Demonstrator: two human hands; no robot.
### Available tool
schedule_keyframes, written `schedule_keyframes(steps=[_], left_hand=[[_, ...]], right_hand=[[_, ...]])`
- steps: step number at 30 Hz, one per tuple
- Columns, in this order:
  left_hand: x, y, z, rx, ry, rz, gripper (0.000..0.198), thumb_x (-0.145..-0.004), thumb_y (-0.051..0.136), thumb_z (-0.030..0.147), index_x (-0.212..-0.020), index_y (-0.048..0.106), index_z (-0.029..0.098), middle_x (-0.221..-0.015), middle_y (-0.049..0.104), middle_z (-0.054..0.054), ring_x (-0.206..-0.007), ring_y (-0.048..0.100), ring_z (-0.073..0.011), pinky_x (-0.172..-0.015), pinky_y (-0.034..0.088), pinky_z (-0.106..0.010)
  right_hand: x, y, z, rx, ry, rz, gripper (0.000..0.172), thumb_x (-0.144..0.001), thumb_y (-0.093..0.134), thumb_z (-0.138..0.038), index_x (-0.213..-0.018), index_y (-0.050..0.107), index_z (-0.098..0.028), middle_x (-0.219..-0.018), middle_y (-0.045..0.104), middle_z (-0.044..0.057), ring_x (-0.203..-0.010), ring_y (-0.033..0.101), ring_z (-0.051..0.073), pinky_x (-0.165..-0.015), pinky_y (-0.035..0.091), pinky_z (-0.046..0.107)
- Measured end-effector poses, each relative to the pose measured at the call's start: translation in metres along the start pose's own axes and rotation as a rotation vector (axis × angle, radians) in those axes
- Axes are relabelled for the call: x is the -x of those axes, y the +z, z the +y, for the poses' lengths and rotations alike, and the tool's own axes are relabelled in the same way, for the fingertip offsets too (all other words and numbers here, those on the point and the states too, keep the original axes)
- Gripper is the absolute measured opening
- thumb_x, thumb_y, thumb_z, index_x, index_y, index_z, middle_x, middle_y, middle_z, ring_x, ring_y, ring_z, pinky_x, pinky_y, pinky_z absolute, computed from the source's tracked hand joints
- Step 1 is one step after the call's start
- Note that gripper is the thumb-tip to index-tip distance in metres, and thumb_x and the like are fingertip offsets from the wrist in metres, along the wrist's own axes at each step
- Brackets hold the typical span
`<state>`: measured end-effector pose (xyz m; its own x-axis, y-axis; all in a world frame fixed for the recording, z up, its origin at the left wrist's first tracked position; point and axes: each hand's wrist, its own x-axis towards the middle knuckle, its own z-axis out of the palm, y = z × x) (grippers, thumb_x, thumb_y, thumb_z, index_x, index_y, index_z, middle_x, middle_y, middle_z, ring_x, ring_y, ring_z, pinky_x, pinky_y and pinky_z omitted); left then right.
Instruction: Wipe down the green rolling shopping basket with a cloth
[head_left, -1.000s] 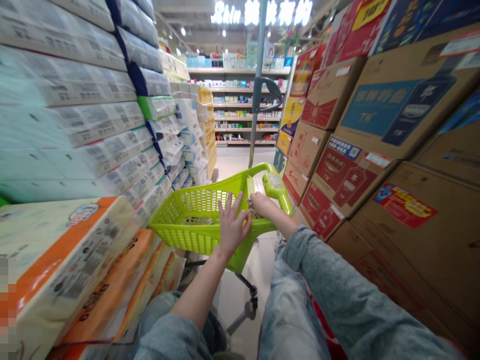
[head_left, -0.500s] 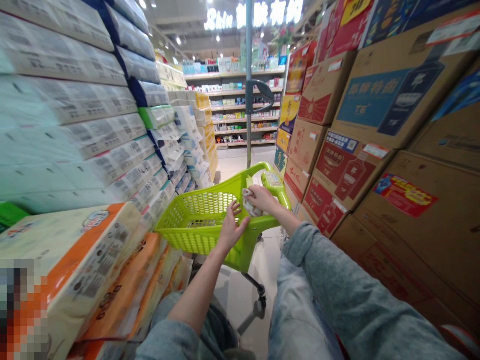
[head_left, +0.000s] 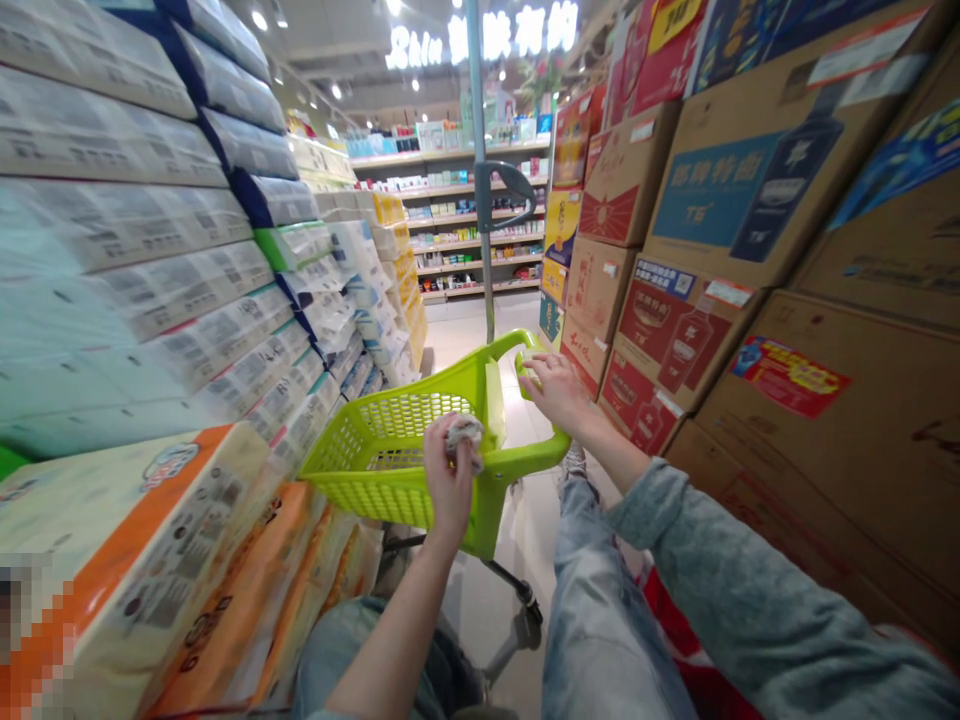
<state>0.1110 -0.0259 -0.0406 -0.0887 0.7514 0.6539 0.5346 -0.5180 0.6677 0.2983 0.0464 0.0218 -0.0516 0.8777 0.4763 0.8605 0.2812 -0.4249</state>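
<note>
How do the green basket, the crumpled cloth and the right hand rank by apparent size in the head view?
1. green basket
2. right hand
3. crumpled cloth, gripped in the left hand, so partly hidden.

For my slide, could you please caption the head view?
Left hand clutches a crumpled cloth at the green cart; right hand grips its handle.
</note>
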Motion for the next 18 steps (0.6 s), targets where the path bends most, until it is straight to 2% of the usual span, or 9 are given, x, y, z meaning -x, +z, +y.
schedule_keyframes(steps=[2, 4, 7, 10, 13, 16, 18], left_hand=[[0.011, 0.008, 0.012, 0.017, 0.16, -0.069, 0.029, -0.092, 0.04, 0.023, -0.118, 0.053, 0.024, -0.132, 0.05, -0.01, -0.124, 0.048, -0.0223, -0.102, 0.042, -0.04], [0.019, 0.02, 0.023, -0.054, 0.285, -0.233, 0.031, -0.091, 0.043, 0.021, -0.119, 0.055, 0.025, -0.139, 0.046, -0.01, -0.128, 0.045, -0.0234, -0.104, 0.041, -0.042], [0.018, 0.036, 0.03, -0.177, 0.344, -0.289, 0.043, -0.09, 0.043, 0.02, -0.133, 0.044, 0.023, -0.14, 0.045, -0.013, -0.129, 0.043, -0.0244, -0.106, 0.039, -0.046], [0.01, 0.039, 0.021, -0.23, 0.392, -0.343, 0.05, -0.09, 0.039, 0.016, -0.139, 0.036, 0.019, -0.139, 0.047, -0.014, -0.13, 0.043, -0.0226, -0.106, 0.039, -0.043], [0.008, 0.03, 0.002, -0.237, 0.387, -0.337, 0.046, -0.091, 0.036, 0.016, -0.137, 0.04, 0.018, -0.139, 0.047, -0.014, -0.131, 0.041, -0.0221, -0.107, 0.038, -0.042], [0.015, 0.014, -0.019, -0.233, 0.281, -0.241, 0.043, -0.094, 0.033, 0.02, -0.136, 0.042, 0.019, -0.138, 0.048, -0.014, -0.132, 0.041, -0.0223, -0.108, 0.036, -0.044], [0.021, 0.006, -0.026, -0.251, 0.23, -0.189, 0.043, -0.095, 0.032, 0.023, -0.136, 0.041, 0.02, -0.137, 0.049, -0.013, -0.133, 0.039, -0.0224, -0.11, 0.034, -0.046]], right_hand=[[-0.001, 0.006, 0.01, 0.12, 0.127, -0.062, 0.048, -0.092, 0.041, -0.042, -0.129, 0.051, -0.014, -0.14, 0.044, 0.018, -0.129, 0.035, 0.031, -0.103, 0.029, 0.044], [-0.002, 0.013, 0.015, 0.164, 0.188, -0.139, 0.054, -0.093, 0.037, -0.045, -0.138, 0.042, -0.014, -0.144, 0.038, 0.019, -0.132, 0.033, 0.033, -0.103, 0.029, 0.046], [-0.003, 0.02, 0.017, 0.18, 0.179, -0.156, 0.053, -0.095, 0.03, -0.044, -0.14, 0.039, -0.017, -0.146, 0.036, 0.017, -0.135, 0.03, 0.031, -0.104, 0.03, 0.045], [-0.005, 0.02, 0.019, 0.166, 0.188, -0.158, 0.05, -0.096, 0.027, -0.039, -0.139, 0.04, -0.018, -0.147, 0.035, 0.015, -0.136, 0.029, 0.029, -0.104, 0.032, 0.043], [-0.006, 0.018, 0.021, 0.152, 0.19, -0.166, 0.048, -0.095, 0.029, -0.037, -0.139, 0.04, -0.019, -0.148, 0.033, 0.014, -0.136, 0.029, 0.028, -0.104, 0.032, 0.042], [-0.007, 0.018, 0.02, 0.138, 0.194, -0.169, 0.047, -0.095, 0.03, -0.037, -0.137, 0.042, -0.019, -0.148, 0.033, 0.014, -0.135, 0.031, 0.029, -0.104, 0.033, 0.043], [-0.007, 0.018, 0.018, 0.136, 0.202, -0.17, 0.047, -0.095, 0.03, -0.037, -0.137, 0.042, -0.019, -0.149, 0.032, 0.015, -0.134, 0.031, 0.03, -0.103, 0.034, 0.044]])
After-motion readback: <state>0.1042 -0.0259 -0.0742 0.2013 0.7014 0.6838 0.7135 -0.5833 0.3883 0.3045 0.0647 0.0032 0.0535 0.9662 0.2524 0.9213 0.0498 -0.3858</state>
